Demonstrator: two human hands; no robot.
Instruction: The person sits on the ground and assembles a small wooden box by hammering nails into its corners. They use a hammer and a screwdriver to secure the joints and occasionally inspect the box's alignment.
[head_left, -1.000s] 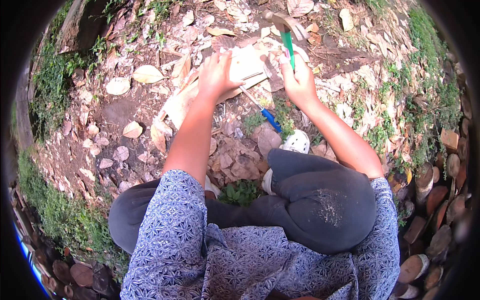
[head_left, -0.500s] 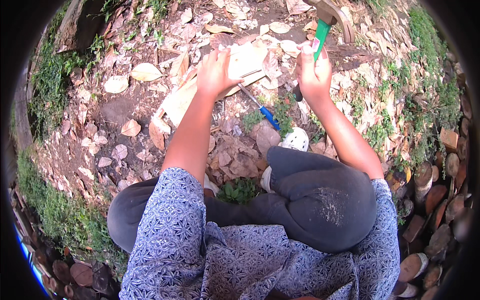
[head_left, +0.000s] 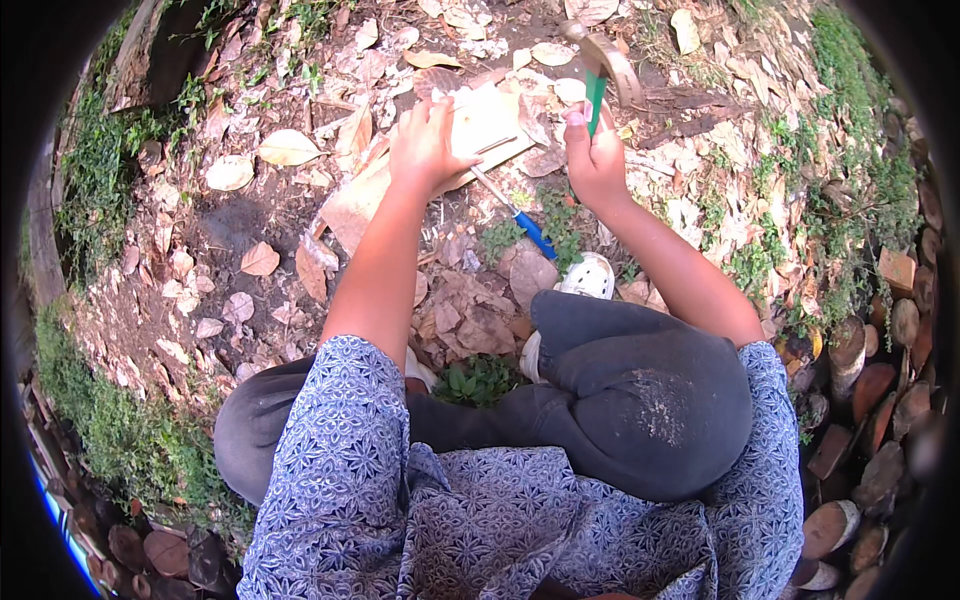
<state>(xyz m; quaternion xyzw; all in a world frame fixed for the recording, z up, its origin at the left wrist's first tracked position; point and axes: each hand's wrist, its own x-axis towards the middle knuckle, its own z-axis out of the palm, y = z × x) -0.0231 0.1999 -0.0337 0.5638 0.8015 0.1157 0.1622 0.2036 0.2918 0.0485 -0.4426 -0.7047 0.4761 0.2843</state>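
My left hand (head_left: 424, 150) presses on a pale piece of wood (head_left: 487, 120), its fingers bent over the far side and its thumb stretched to the right. Under that piece lies a wider, flat wooden board (head_left: 350, 212). A blue-handled tool with a thin metal shaft, like a screwdriver (head_left: 533, 233), lies beside the wood; its shaft end reaches my left thumb, and its tip is hard to make out. In my right hand (head_left: 597, 168) is a claw hammer (head_left: 612, 65), gripped by its green handle, with the metal head raised at the far side.
Dry leaves (head_left: 289, 147) and small weeds cover the earth around the wood. My bent knees (head_left: 640, 400) and a white clog (head_left: 590, 276) are close on the near side. Stacked cut logs (head_left: 829, 530) line the right edge; a weathered timber (head_left: 150, 60) stands far left.
My right hand has moved left with the hammer, bringing it closer to the wood. My left hand has stayed nearly in place on the pale wood.
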